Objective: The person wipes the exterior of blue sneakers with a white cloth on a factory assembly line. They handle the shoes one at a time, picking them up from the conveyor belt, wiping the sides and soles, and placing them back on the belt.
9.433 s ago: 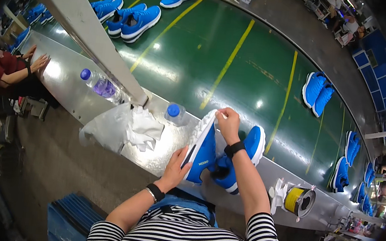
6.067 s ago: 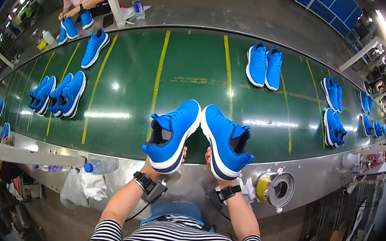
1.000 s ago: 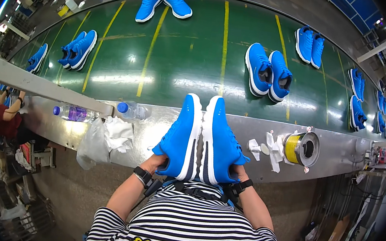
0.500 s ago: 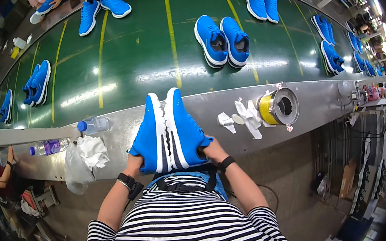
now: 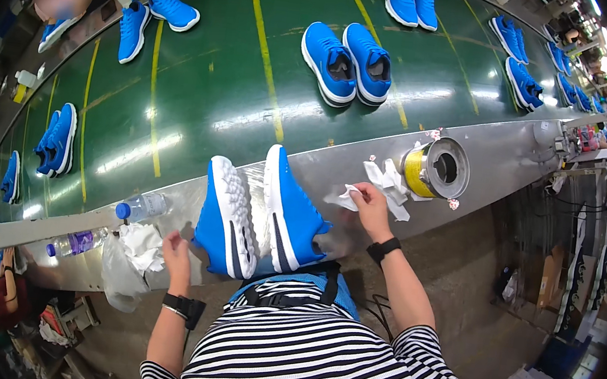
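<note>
A worker's right hand [image 5: 371, 206] pinches a white wipe [image 5: 343, 196] on the steel ledge [image 5: 506, 156] beside a yellow tape roll [image 5: 434, 168]. The open left hand [image 5: 177, 250] rests beside two blue shoes [image 5: 259, 218] propped sole-out against the striped shirt. The cleaning step appears at hand; next, the wipe must likely reach the soles.

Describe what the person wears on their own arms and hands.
Both forearms are bare, with no gloves on either hand. The left hand has a dark watch-like band with a boxy black piece at the wrist. The right hand has a plain black wristband. Short sleeves of a black-and-white striped shirt cover the upper arms.
</note>
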`<control>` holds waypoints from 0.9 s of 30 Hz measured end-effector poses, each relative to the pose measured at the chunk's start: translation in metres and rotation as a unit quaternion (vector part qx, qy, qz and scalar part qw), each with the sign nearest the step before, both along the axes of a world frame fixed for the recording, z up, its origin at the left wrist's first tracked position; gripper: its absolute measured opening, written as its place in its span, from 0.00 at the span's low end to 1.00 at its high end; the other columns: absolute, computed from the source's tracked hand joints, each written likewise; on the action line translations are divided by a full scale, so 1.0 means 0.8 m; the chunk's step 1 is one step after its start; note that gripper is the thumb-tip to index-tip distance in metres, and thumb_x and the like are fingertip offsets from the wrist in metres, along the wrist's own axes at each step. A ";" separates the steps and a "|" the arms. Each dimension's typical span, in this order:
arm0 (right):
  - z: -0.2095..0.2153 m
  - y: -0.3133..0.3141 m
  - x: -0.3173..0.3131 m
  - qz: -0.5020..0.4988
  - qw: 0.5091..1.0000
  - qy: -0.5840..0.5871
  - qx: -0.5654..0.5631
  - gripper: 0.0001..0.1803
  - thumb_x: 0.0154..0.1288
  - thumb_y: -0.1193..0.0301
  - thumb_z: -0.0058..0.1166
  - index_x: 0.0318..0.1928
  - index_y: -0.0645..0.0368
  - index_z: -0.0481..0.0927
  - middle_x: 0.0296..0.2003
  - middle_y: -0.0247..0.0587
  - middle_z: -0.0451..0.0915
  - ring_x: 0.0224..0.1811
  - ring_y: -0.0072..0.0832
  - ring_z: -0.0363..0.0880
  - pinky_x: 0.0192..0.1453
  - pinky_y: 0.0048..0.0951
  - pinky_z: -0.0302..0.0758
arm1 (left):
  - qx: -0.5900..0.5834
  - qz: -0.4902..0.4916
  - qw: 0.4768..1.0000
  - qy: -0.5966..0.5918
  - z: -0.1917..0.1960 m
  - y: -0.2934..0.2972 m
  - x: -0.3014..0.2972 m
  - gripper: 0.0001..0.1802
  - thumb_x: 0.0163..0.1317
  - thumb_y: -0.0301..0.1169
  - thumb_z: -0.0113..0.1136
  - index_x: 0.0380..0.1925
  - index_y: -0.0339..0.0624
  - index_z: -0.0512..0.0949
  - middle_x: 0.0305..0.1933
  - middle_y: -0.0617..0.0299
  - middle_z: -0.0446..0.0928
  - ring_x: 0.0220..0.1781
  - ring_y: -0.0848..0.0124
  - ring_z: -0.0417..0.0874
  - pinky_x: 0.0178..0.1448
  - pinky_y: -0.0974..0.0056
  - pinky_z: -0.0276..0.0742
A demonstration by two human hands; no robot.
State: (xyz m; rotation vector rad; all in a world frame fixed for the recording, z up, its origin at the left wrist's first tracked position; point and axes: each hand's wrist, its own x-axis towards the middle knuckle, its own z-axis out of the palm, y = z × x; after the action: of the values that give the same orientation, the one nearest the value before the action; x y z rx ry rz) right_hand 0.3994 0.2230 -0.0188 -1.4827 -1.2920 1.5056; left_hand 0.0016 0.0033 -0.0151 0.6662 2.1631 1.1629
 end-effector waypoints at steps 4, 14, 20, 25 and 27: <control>0.064 0.000 0.016 -0.045 0.956 0.265 -0.119 0.09 0.66 0.77 0.50 0.45 0.65 0.76 0.37 0.37 0.79 0.39 0.19 0.76 0.47 0.22 0.72 | -0.005 -0.166 0.983 -0.071 0.015 0.055 0.000 0.30 0.58 0.36 0.61 0.57 0.31 0.65 0.53 0.48 0.74 0.52 0.62 0.76 0.57 0.61 0.73; 0.108 0.094 0.195 -0.174 0.938 -0.232 0.190 0.07 0.54 0.75 0.58 0.35 0.62 0.80 0.30 0.42 0.82 0.34 0.29 0.81 0.40 0.29 0.74 | -0.113 -0.288 0.940 -0.141 0.092 0.114 0.053 0.45 0.42 0.45 0.72 0.55 0.27 0.65 0.51 0.44 0.75 0.52 0.58 0.78 0.56 0.58 0.73; 0.086 0.133 0.210 -0.046 0.862 -0.477 0.168 0.07 0.54 0.74 0.55 0.34 0.58 0.82 0.33 0.51 0.81 0.39 0.48 0.79 0.45 0.42 0.75 | -0.199 -0.327 0.922 0.062 0.093 0.115 0.061 0.41 0.43 0.44 0.70 0.52 0.26 0.68 0.49 0.37 0.74 0.49 0.50 0.78 0.53 0.56 0.74; 0.073 0.140 0.214 -0.089 0.885 -0.409 0.205 0.06 0.54 0.74 0.56 0.34 0.59 0.82 0.32 0.49 0.81 0.39 0.46 0.80 0.45 0.39 0.75 | -0.198 -0.302 0.931 -0.051 0.106 0.115 0.068 0.46 0.51 0.49 0.65 0.62 0.31 0.57 0.54 0.36 0.71 0.55 0.51 0.76 0.58 0.56 0.71; 0.085 0.138 0.218 -0.136 0.899 -0.327 0.257 0.06 0.56 0.76 0.55 0.35 0.61 0.81 0.32 0.46 0.81 0.38 0.36 0.81 0.45 0.32 0.74 | -0.120 -0.305 0.940 -0.097 0.087 0.103 0.057 0.50 0.53 0.51 0.63 0.66 0.35 0.50 0.56 0.36 0.70 0.57 0.52 0.75 0.60 0.56 0.70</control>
State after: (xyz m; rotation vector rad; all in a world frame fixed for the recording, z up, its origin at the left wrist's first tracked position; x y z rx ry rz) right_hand 0.5737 0.3336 0.0493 -1.7575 -1.6029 0.4144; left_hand 0.0476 0.0859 0.0543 0.9729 1.7064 0.5940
